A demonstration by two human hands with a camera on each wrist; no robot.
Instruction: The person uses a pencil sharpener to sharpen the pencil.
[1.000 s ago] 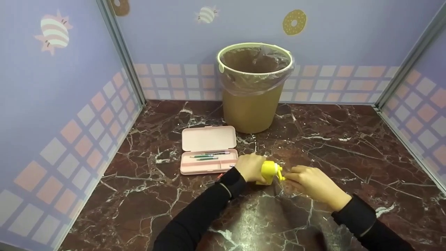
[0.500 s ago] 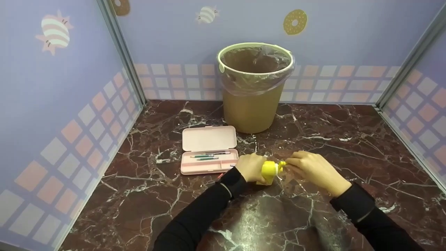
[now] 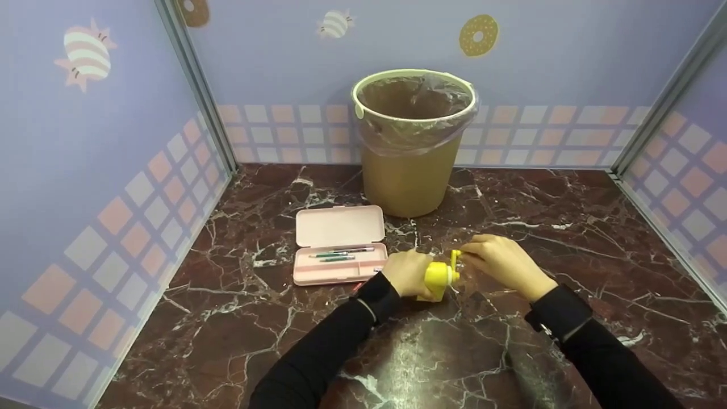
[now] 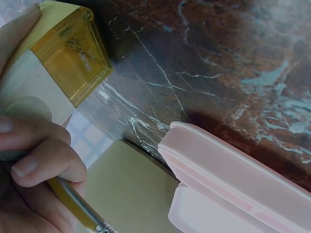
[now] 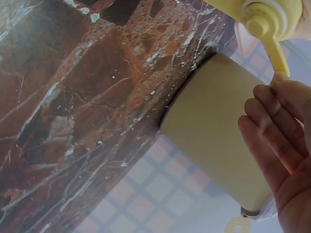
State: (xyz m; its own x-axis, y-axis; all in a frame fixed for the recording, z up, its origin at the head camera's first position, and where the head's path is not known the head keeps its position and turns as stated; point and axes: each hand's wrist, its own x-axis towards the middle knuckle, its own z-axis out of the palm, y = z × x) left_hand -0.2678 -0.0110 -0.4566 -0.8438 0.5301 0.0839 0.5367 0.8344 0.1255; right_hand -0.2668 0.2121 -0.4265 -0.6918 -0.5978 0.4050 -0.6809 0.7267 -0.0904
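My left hand [image 3: 408, 274] grips a yellow crank pencil sharpener [image 3: 436, 274] just right of the pencil case. In the left wrist view its see-through amber shavings drawer [image 4: 75, 53] shows, and a pencil [image 4: 75, 206] with a metal ferrule runs out from under the curled fingers. My right hand [image 3: 502, 262] pinches the knob end of the crank handle [image 3: 454, 261], which stands out on the far side of the sharpener. The right wrist view shows thumb and fingertips together at the end of the crank arm [image 5: 276, 58].
An open pink pencil case [image 3: 341, 225] with several pencils [image 3: 335, 258] lies left of my left hand. Behind stands a tan waste bin [image 3: 409, 176] lined with a clear bag. Patterned panels [image 3: 284, 68] enclose the marbled tabletop [image 3: 227, 346].
The crank has swung from pointing toward me to pointing away, and my right hand has moved away from me with it. The left hand and sharpener have stayed in place.
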